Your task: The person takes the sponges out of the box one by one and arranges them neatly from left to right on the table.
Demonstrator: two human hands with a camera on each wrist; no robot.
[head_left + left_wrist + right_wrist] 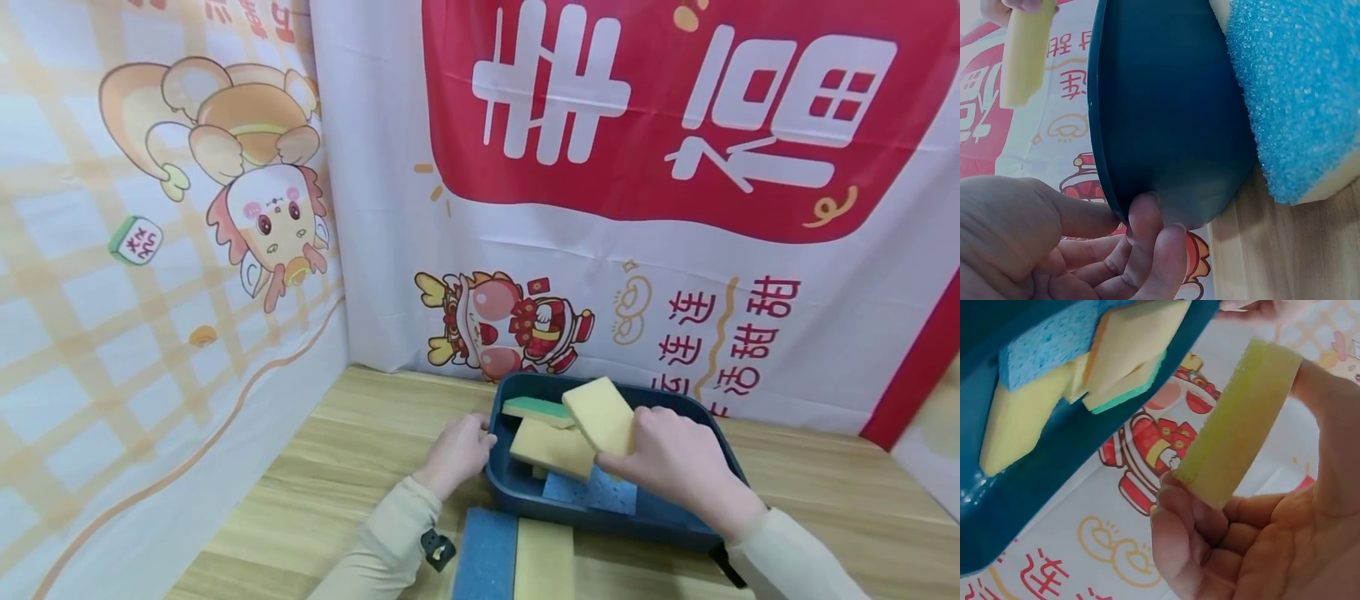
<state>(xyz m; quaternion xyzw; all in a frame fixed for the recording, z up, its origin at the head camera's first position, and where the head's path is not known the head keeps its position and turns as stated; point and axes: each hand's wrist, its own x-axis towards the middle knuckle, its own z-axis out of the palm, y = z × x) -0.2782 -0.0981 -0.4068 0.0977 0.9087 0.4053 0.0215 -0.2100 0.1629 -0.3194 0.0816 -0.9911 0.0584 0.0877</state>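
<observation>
Yellow sponge (1241, 431) pinched in right fingers (1172, 540), left fingers (1145, 225) gripping dark-blue bin (1166, 112) by its rim

The tub's (622, 524) left rim is being blocked by the left hand (459, 454), its near side by 2 sponges (485, 554), its middle by the right hand (678, 454) and held sponge (600, 415). Room is being left on the table (825, 487) rightward.

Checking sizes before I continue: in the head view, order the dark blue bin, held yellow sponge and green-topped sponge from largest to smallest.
1. Dark blue bin
2. Held yellow sponge
3. Green-topped sponge
</observation>
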